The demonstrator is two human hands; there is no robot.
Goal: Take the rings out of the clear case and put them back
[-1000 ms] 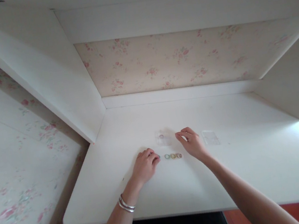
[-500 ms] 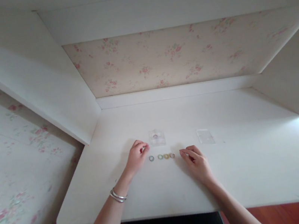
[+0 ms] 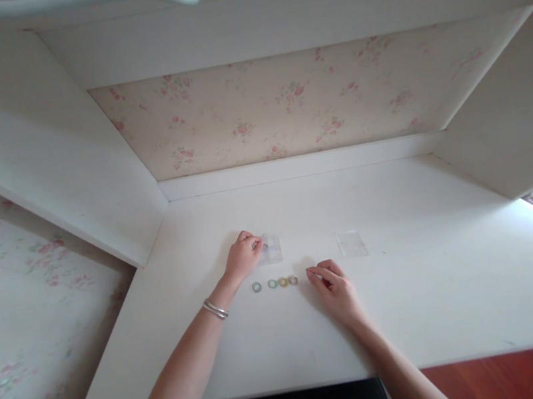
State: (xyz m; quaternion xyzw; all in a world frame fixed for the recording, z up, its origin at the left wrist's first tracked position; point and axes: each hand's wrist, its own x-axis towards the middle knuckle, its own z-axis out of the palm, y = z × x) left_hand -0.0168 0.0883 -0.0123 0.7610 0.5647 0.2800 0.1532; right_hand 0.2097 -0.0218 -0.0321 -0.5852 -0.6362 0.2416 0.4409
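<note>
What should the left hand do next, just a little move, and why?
Maybe the left hand could pinch the small ring in the clear box and lift it out: its fingertips are right at the box, and four other rings lie in a row on the desk.

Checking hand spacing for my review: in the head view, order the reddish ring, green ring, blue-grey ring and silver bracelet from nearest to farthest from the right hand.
From the right hand:
1. Reddish ring, just left, at the row's right end.
2. Green ring, farther left.
3. Blue-grey ring, left end, set apart.
4. Silver bracelet, around the left wrist.
</note>
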